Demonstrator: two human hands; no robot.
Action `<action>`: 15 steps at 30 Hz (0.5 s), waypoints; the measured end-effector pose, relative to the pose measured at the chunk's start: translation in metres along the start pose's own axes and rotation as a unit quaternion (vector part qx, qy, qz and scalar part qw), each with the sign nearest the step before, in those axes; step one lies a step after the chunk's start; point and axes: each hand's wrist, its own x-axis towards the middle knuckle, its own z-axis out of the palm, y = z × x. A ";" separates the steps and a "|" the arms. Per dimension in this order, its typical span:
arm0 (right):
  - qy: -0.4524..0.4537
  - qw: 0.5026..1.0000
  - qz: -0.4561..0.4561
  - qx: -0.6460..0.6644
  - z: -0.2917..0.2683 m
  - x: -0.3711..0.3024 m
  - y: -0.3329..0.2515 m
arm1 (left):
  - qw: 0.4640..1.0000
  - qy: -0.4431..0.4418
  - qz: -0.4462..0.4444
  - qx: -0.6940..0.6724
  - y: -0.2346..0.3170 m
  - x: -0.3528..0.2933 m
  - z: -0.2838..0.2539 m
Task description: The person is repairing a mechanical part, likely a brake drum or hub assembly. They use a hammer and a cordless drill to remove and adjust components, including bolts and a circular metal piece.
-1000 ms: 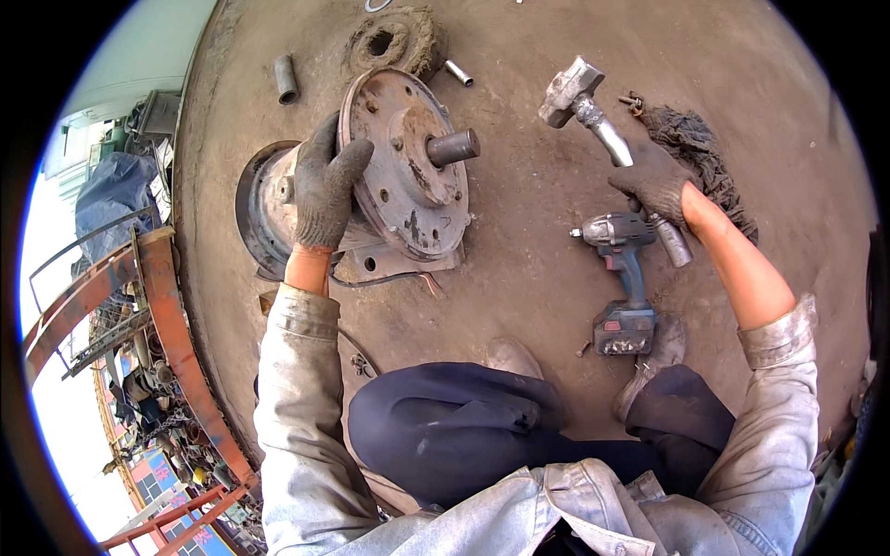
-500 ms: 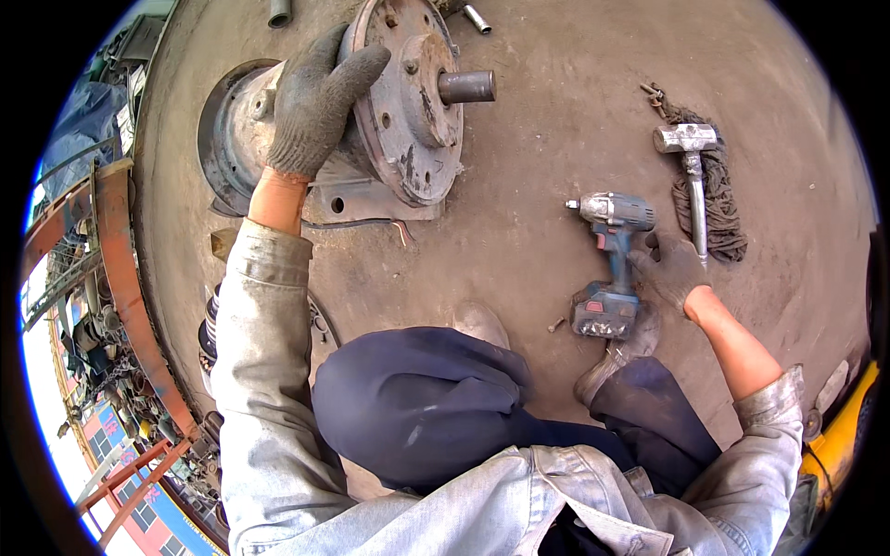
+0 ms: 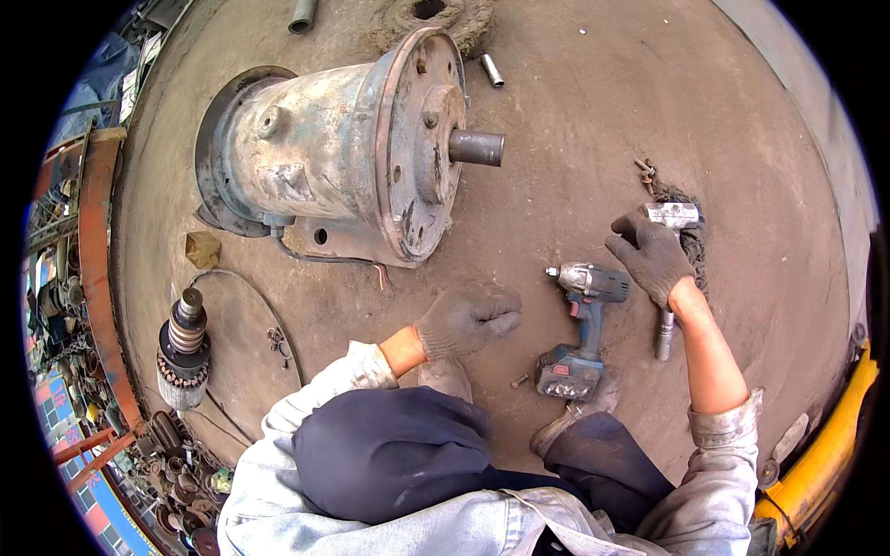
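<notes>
Well left of the left fingers, a rotor (image 3: pixel 184 357) is seen on the ground; beyond them and to their left, a flanged motor (image 3: pixel 315 139) is laid lengthwise, its shaft pointed right. The left hand (image 3: pixel 468 320) is held low, palm down, its gloved fingers curled; whether anything is held in them cannot be told. Just right of these fingertips, a cordless impact wrench (image 3: pixel 590 324) is laid on its side, nose to the left, handle running toward the foot; the right hand is nearer to it. The right hand (image 3: pixel 654 255) is stretched forward, fingers bent leftward; their grip cannot be made out. The hammer (image 3: pixel 672 216) is partly covered by this hand, its head right of the fingers, its handle end reappearing beside the wrist, its long axis running away from the body.
</notes>
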 end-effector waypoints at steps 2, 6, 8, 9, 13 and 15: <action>0.092 0.994 -0.050 0.019 -0.001 0.054 -0.018 | 0.998 0.033 -0.018 -0.056 -0.018 -0.001 0.024; 0.143 0.985 -0.098 -0.027 0.012 0.190 -0.060 | 0.990 0.042 -0.028 -0.131 -0.017 -0.022 0.046; 0.196 0.969 -0.121 -0.087 0.023 0.248 -0.085 | 0.988 0.056 -0.043 -0.137 -0.011 -0.043 0.055; 0.221 0.959 -0.137 -0.111 0.033 0.276 -0.099 | 0.987 0.065 -0.056 -0.138 -0.010 -0.055 0.054; 0.142 0.968 -0.164 -0.124 0.051 0.360 -0.106 | 0.985 0.113 -0.095 -0.093 0.003 -0.081 0.039; 0.154 0.941 -0.261 -0.150 0.030 0.384 -0.059 | 0.980 0.141 -0.104 -0.096 0.006 -0.080 0.034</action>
